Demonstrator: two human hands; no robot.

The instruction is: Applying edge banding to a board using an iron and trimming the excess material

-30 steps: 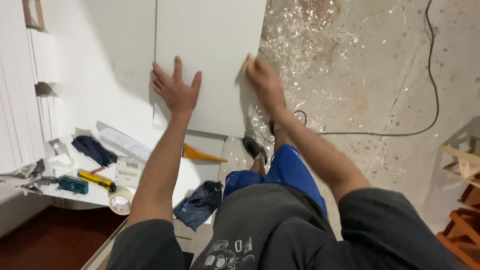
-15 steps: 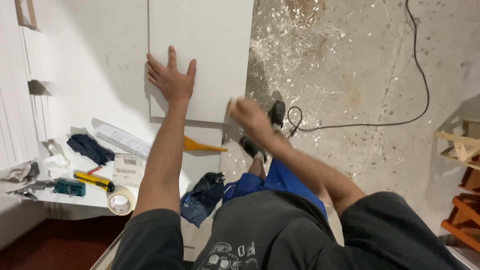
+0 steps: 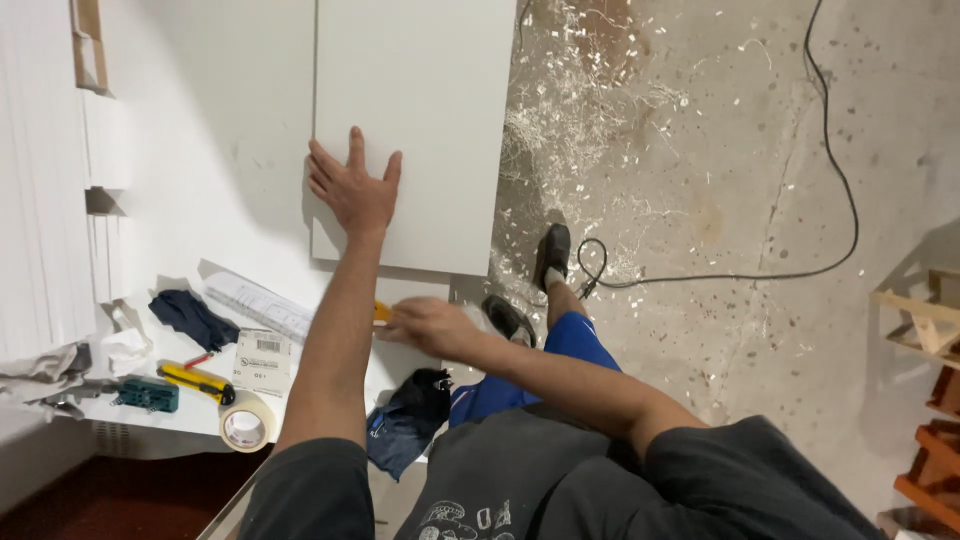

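The left hand [image 3: 352,192] was spread flat on the smooth white rectangular panel [image 3: 412,120] lying on the bench [image 3: 200,130]; steady pressure was best kept. The right hand [image 3: 432,327] was closed around a yellow-handled tool [image 3: 382,312] at the panel's near edge.

one view only, head-worn: we look steeply down past our own torso and arms onto the white panel [image 3: 410,120] and the concrete floor [image 3: 720,200]; near range, forearms fill the lower frame, our feet sit mid-frame, worktop at left, floor at right; no second view to overlap
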